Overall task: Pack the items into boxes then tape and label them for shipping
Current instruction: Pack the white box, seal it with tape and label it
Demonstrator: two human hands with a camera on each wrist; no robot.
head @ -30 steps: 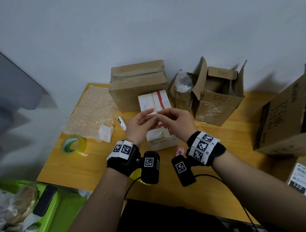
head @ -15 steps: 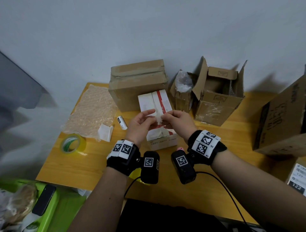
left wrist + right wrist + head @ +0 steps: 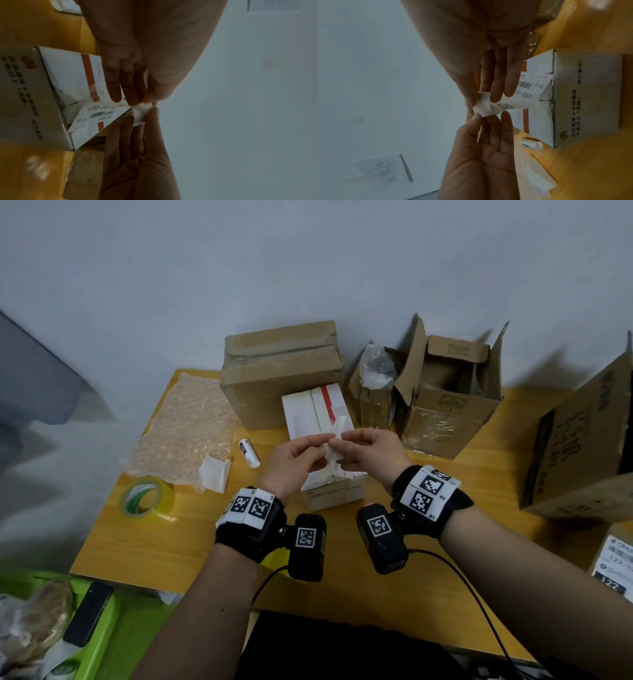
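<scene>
You are working over the white box (image 3: pixel 322 440), sitting mid-counter (image 3: pixel 212 539) toward its back edge. Your left hand (image 3: pixel 291 463) and right hand (image 3: pixel 368 453) are both pinching the shipping label (image 3: pixel 518 94); this light, floppy, likely sticky sheet is best gripped by its corners.

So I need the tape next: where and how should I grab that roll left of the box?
The tape roll lies flat on the table, hole up, nothing touching it. Come from above with the left hand, thumb inside the core, fingers outside the wall.
</scene>
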